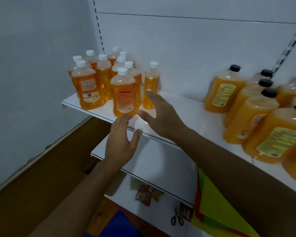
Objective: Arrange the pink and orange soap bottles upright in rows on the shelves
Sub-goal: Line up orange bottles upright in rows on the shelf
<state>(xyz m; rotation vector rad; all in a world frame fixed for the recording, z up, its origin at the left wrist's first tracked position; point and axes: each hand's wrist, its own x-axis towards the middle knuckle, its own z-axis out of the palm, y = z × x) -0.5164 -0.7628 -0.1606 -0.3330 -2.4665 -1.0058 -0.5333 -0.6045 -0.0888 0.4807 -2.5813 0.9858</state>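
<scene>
Now: front orange bottle (124,93) upright at shelf (183,106) edge, just ahead between my open, empty hands. Left hand (120,141) below its base, right hand (158,113) beside, nearer.

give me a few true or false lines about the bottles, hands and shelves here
1. The white-capped orange bottles all stand upright. True.
2. The right hand grips a bottle. False: its fingers are spread and hold nothing.
3. The black-capped bottles stand on the right of the top shelf. True.
4. The scissors lie on the top shelf. False: they lie on a lower shelf.
5. The left hand is a closed fist. False: it is open, near the front bottle.
</scene>
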